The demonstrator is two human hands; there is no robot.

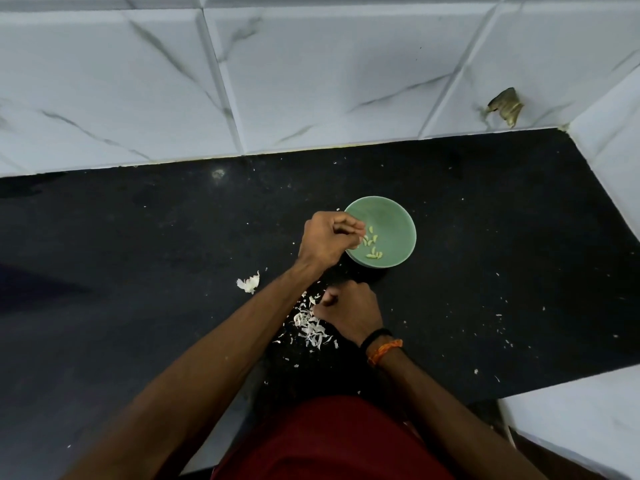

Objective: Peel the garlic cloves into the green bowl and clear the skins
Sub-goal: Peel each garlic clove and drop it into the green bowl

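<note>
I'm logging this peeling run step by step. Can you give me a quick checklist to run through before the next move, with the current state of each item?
1. Green bowl upright on the counter, within reach: ok.
2. Peeled cloves lying inside the bowl: ok, several there.
3. Left hand over the bowl's near rim, fingers curled; whether it has let go of a clove: cannot tell.
4. Right hand curled beside the skin pile; what it holds: cannot tell.
5. Skins cleared from the counter: not ok, a pile and scattered flakes remain.
6. Garlic piece left of the arms dealt with: not ok, it lies untouched.
</note>
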